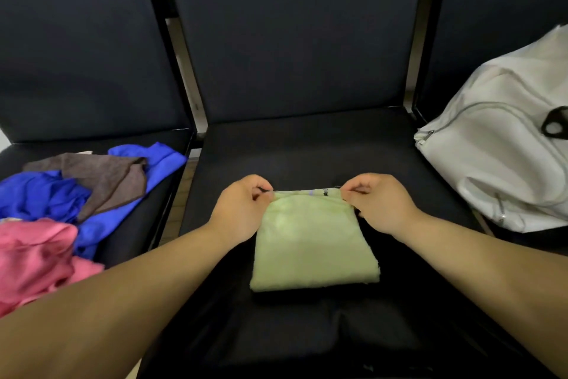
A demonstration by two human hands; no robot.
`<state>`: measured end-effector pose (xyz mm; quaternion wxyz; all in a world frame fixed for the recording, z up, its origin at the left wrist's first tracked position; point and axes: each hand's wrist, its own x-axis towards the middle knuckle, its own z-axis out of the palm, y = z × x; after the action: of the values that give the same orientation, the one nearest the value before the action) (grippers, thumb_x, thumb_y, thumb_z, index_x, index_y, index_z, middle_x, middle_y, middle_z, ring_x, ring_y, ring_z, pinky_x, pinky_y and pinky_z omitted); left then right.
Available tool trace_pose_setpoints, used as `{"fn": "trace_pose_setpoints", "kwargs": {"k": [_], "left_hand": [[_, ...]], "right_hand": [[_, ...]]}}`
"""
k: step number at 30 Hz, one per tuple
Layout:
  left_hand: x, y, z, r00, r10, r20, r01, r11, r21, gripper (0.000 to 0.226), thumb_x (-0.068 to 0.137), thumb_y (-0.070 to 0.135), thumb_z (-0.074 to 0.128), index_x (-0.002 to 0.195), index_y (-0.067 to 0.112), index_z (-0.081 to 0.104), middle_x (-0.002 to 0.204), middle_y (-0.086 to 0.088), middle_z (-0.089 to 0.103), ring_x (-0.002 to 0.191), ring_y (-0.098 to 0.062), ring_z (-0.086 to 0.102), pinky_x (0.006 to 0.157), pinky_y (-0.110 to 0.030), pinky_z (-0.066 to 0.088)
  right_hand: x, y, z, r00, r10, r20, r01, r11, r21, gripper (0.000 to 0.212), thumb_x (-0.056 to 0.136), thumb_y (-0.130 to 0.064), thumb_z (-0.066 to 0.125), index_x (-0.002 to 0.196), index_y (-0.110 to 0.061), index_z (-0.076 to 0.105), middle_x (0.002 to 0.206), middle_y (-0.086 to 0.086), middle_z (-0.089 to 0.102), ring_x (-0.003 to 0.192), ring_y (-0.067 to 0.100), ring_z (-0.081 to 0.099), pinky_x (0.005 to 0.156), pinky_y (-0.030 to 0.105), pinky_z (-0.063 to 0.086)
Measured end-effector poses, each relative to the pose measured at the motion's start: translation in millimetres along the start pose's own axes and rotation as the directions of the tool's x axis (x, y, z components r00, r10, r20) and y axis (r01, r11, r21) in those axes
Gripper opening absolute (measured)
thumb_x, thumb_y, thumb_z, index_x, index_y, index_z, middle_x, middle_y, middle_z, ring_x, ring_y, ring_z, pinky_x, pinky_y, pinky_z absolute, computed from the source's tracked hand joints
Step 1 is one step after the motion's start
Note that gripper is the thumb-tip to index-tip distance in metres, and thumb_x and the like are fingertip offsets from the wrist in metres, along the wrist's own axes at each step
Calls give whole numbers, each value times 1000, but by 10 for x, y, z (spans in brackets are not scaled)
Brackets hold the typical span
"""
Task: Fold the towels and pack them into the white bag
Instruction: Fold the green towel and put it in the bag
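Green towel (313,243), one: left hand (242,209), right hand (379,205) pinch far corners; one white bag (498,145).

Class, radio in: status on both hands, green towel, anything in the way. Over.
Left hand, right hand pinch green towel far corners. Towel folded on middle seat. Nothing between it and white bag.
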<state>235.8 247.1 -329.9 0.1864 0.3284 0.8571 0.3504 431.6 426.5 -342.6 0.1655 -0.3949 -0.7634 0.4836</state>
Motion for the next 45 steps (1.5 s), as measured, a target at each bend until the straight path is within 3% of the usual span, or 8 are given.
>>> {"fn": "trace_pose_setpoints", "kwargs": {"k": [3, 6, 11, 16, 21, 28, 33, 45], "left_hand": [[-3, 21, -8, 993, -15, -117, 17, 1000, 18, 15, 100, 36, 57, 111, 27, 61, 98, 6, 64, 86, -7, 62, 74, -23, 43], [-189, 94, -96, 989, 64, -133, -56, 996, 64, 21, 100, 36, 56, 119, 27, 59, 109, 6, 56, 86, -5, 60, 81, -24, 46], [-833, 53, -232, 876, 421, 235, -469, 857, 213, 33, 94, 50, 56, 121, 33, 61, 112, 19, 55, 108, -2, 54, 95, -26, 47], [-1163, -179, -251, 794, 355, 493, -535, 792, 292, 50, 95, 57, 56, 141, 39, 51, 140, 21, 52, 132, 2, 41, 112, -23, 34], [-1296, -141, -283, 837, 319, 445, -465, 844, 268, 43, 99, 36, 62, 141, 41, 53, 136, 25, 53, 129, 3, 43, 106, -14, 32], [-1305, -93, -353, 872, 299, 388, -333, 943, 24, 34, 91, 20, 69, 116, 43, 66, 104, 15, 71, 102, -5, 66, 97, -33, 52], [-1134, 13, -342, 922, 271, 277, -238, 960, -147, 26, 89, 31, 59, 107, 50, 60, 93, 3, 69, 85, -15, 68, 86, -38, 53], [-610, 59, -5, 954, 216, 210, -247, 960, 132, 20, 104, 35, 48, 122, 43, 46, 84, 4, 60, 78, -13, 61, 72, -35, 52]], "right_hand": [[-6, -41, -13, 997, -3, -80, 2, 1000, -19, 9, 90, -27, 70, 84, -30, 75, 87, -15, 75, 85, 5, 70, 84, 34, 58], [-175, -169, -70, 992, -110, -63, 100, 985, -141, 5, 92, -29, 67, 94, -32, 70, 97, -17, 70, 93, 0, 65, 79, 17, 47], [-693, -162, -203, 869, -373, 326, 471, 825, -311, 22, 81, -29, 79, 97, -40, 70, 96, -23, 60, 90, -5, 59, 75, 12, 42], [-1005, -27, -224, 773, -319, 548, 575, 716, -396, 43, 83, -60, 67, 123, -44, 68, 122, -27, 63, 116, -9, 53, 100, 14, 41], [-1148, -14, -192, 820, -352, 451, 551, 697, -459, 29, 96, -36, 67, 124, -44, 69, 125, -25, 67, 118, -4, 58, 100, 16, 46], [-1116, -241, -407, 878, -167, 448, 219, 973, -67, 19, 91, -19, 75, 99, -36, 80, 102, -13, 78, 99, 1, 70, 95, 21, 52], [-1018, -262, -464, 903, -43, 428, 2, 995, 95, 14, 93, -16, 71, 97, -26, 79, 86, 10, 72, 72, 11, 61, 63, 21, 48], [-559, -79, -373, 957, -18, 291, 59, 989, -134, 11, 93, -22, 69, 91, -31, 75, 91, -14, 76, 88, 4, 71, 92, 32, 55]]}}
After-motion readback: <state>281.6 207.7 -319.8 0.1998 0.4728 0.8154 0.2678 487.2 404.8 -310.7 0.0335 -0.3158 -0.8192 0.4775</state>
